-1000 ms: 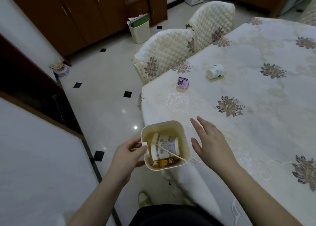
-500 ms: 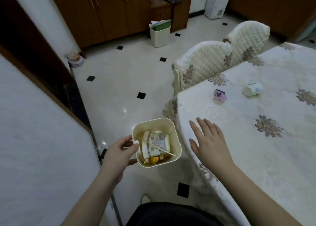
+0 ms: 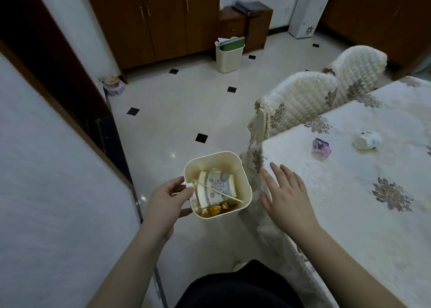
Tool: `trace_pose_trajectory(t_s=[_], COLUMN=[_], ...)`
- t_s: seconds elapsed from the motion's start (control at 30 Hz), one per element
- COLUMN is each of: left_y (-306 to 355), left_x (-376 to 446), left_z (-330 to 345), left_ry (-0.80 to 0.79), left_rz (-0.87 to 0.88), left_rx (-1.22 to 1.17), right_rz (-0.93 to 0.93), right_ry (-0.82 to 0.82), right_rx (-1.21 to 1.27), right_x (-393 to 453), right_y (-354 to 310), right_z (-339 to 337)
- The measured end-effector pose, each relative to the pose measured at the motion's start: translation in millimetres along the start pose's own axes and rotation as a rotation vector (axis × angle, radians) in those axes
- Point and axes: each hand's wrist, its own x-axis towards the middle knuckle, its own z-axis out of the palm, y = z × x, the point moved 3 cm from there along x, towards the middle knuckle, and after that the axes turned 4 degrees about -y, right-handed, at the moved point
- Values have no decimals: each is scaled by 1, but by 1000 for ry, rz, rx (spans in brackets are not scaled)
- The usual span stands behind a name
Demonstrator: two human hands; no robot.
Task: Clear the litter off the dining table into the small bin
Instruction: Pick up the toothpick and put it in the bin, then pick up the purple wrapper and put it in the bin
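My left hand (image 3: 166,202) grips the left rim of a small cream bin (image 3: 245,179), held in the air just off the corner of the dining table (image 3: 349,214). Inside the bin lie a patterned paper cup (image 3: 217,187), a thin wooden stick (image 3: 221,192) and gold sweet wrappers (image 3: 215,209). My right hand (image 3: 288,197) hovers open, fingers spread, over the table's near corner beside the bin. Farther along the table rest a small purple packet (image 3: 321,147) and a tipped white paper cup (image 3: 367,141).
Two quilted cream chairs (image 3: 300,100) stand pushed against the table's far side. A larger waste basket (image 3: 229,54) sits on the tiled floor by brown cabinets (image 3: 151,21). A wall and dark door frame (image 3: 58,70) run along my left.
The view has swung left, away from the table, so the table now sits further right. Both hands keep their pose; the bin has shifted off the table's edge to beside its corner.
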Motion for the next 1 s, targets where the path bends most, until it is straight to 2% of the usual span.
trace_pose_trajectory(t_s=[0.27, 0.67, 0.87, 1.0], left_y=[25, 90, 120, 131], left_x=[58, 174, 209, 233], left_z=[25, 120, 169, 206], left_ry=[-62, -231, -356, -510], left_rz=[3, -16, -2, 8], left_rx=[101, 257, 342, 419], right_rz=[101, 300, 381, 469], right_ry=[12, 91, 132, 129], right_rx=[49, 136, 128, 145], right_x=[43, 134, 146, 147], right_y=[35, 129, 167, 188], right_z=[13, 13, 11, 14])
